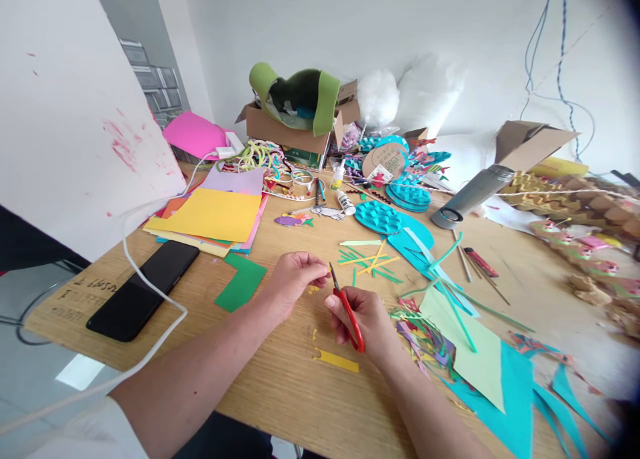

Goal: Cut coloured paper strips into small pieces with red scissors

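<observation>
My right hand [357, 315] is closed round the red-handled scissors [352, 319], whose dark blades point up and away. The blade tips are beside the fingertips of my left hand [305, 272], which pinch a tiny yellow piece [329, 268]. Small yellow scraps [313, 289] lie on the table just below those fingertips. Nearer the front edge is a yellow paper strip [338, 360] with a notched left end. Green and yellow thin strips [370, 262] lie crossed beyond my right hand. A green paper piece [241, 282] rests left of my left wrist.
On the wooden table [280, 392], a black phone [145, 291] and white cable lie left, below stacked coloured paper [210, 215]. Paper scraps [430, 342] and blue sheets [515, 399] are at right. Glue bottles [345, 203], a purple paper fish [293, 221] and a metal flask [473, 195] stand or lie farther back.
</observation>
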A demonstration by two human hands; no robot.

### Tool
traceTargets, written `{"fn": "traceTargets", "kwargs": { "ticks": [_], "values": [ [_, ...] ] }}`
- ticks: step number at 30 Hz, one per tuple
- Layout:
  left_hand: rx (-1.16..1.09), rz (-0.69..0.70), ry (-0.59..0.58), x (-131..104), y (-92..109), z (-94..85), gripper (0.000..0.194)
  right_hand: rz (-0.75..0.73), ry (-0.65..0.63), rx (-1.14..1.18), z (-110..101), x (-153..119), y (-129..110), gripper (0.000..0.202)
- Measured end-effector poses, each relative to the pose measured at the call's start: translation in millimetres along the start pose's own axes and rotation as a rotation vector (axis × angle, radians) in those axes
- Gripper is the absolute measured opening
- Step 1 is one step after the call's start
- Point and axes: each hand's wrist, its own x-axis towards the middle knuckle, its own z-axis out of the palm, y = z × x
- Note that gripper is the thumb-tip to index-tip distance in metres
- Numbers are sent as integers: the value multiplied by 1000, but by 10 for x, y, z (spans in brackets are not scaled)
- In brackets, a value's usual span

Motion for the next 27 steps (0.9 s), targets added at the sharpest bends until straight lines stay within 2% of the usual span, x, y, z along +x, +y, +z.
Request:
{"fn": "traceTargets", "kwargs": {
  "ticks": [6, 9, 12, 16, 24, 27],
  "values": [
    [89, -37, -47, 76, 44, -109, 12, -55, 100, -53, -36, 2, -7, 44],
    [383, -29, -114, 163, 14, -227, 13, -101, 160, -92, -72, -8, -33, 44],
    [717, 89, -161, 232, -53, -321, 9, -99, 137, -78, -115, -15, -83, 45],
    [1042, 207, -90, 257, -82, -365, 8, -80, 68, 4, -170, -20, -133, 45],
    [1222, 225, 24, 267, -20, -388, 7, -120, -99, 57, -293, -106, -229, 47],
    [1309, 244, 44, 295, -24, -395, 12, -112, -81, 108, -340, -164, -329, 49]
  ]
}}
